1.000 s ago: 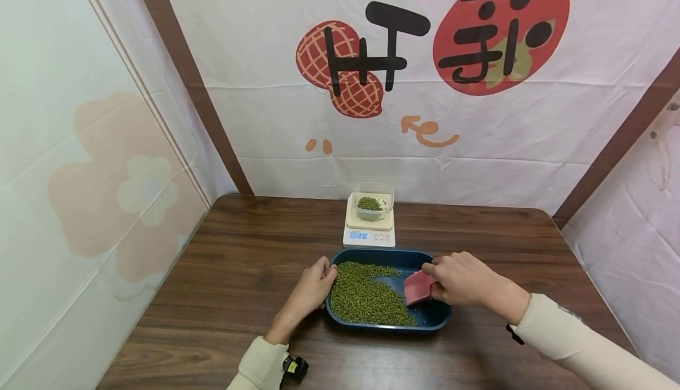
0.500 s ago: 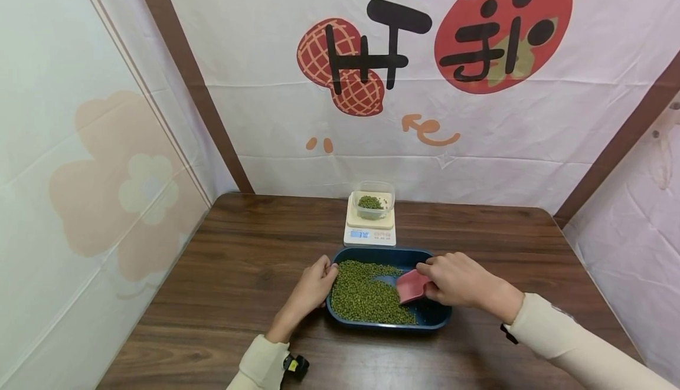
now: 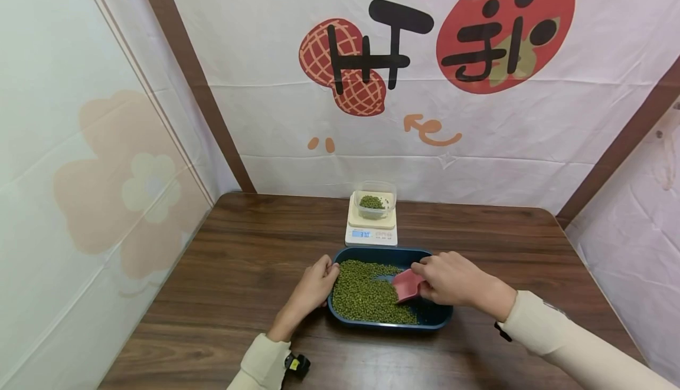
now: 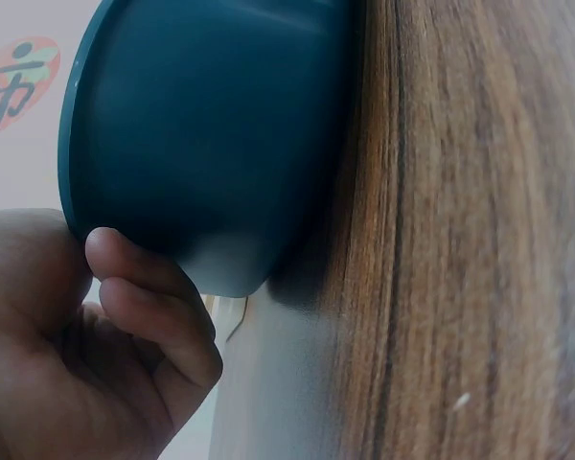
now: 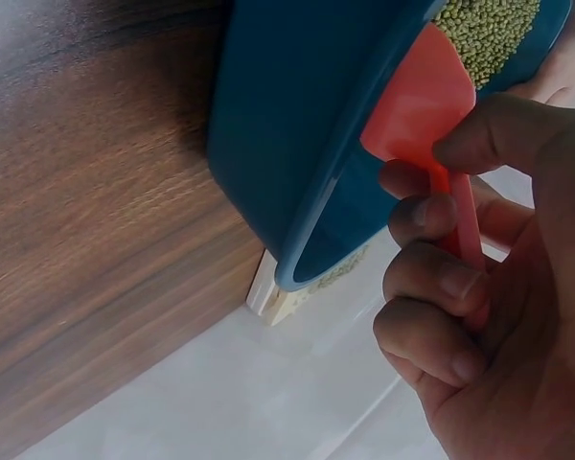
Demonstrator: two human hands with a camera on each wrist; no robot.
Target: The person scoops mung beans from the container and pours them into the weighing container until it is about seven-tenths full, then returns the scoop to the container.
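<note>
A dark blue tray (image 3: 382,324) holds green mung beans (image 3: 366,295), heaped over its left and middle parts. My left hand (image 3: 313,284) pinches the tray's left rim between thumb and curled fingers, as the left wrist view also shows. In my right hand (image 3: 454,278) is a pink scoop (image 3: 408,285), its handle gripped by thumb and fingers. The scoop's front edge meets the beans at the right side of the heap. From the right wrist view, the scoop (image 5: 422,101) looks tilted inside the tray; how many beans it holds cannot be seen.
Behind the tray stands a white kitchen scale (image 3: 370,236) with a lit display. On it sits a clear plastic box (image 3: 390,201) with a small pile of beans. A printed curtain (image 3: 276,118) hangs behind the brown wooden table (image 3: 239,260).
My right hand has moved left with the scoop, from the bare right part of the tray to the edge of the beans. My left hand stays on the rim.
</note>
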